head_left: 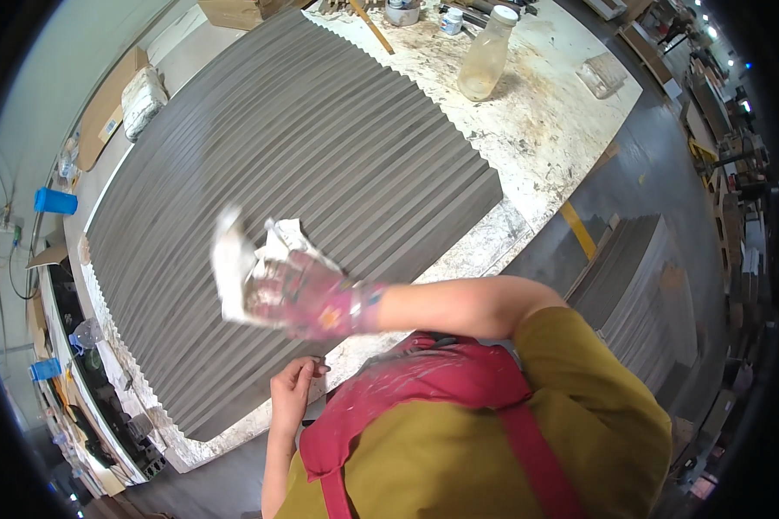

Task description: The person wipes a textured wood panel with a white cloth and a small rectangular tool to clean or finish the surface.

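A large grey panel with a ribbed, corrugated face point(320, 147) lies across a white, stained worktable point(545, 121). Over the panel's near part is my right hand point(307, 298), in a patterned pink-purple glove and blurred by motion. It is closed on a crumpled white rag point(232, 268), which bunches out on both sides of the fingers. My bare left hand point(292, 387) is by the near edge of the panel, its fingers curled in. A small dark bit shows at its fingertips; what it is, I cannot make out.
A cloudy bottle with a white lid point(486, 59) stands at the table's far right, near a small white jar point(451, 22) and a clear plastic-wrapped piece point(601, 76). A wrapped white bundle point(144, 102) lies at far left. Stacked grey panels point(640, 303) stand at right.
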`<state>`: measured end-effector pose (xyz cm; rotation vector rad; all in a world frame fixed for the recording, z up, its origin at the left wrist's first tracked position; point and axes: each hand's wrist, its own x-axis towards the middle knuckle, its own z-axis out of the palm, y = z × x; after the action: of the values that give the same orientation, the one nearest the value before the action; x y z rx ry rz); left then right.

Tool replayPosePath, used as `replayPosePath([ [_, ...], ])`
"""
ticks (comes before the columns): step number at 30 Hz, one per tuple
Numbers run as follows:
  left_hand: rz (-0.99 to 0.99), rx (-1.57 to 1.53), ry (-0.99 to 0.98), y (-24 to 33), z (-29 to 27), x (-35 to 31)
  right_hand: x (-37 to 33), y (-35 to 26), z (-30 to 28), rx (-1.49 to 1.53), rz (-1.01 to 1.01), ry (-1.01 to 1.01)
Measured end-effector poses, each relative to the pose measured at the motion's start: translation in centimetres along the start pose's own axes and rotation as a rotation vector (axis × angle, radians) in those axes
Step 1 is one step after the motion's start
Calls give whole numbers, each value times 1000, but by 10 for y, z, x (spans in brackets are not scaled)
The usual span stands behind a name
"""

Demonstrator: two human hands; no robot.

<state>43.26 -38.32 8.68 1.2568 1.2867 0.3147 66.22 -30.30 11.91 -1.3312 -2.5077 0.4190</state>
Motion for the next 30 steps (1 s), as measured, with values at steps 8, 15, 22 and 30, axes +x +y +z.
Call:
replayPosePath([
  [8, -1, 8, 31, 0, -6, -2, -84, 135, -39, -375, 509, 102],
  [15, -35, 19, 20, -1, -2, 4, -138, 170, -94, -302, 492, 499],
  [22, -51, 46, -21, 5, -5, 7, -44, 76, 12, -190, 52, 420],
  [30, -23, 36, -2, 4, -3, 8, -160, 218, -98, -39, 980, 445],
])
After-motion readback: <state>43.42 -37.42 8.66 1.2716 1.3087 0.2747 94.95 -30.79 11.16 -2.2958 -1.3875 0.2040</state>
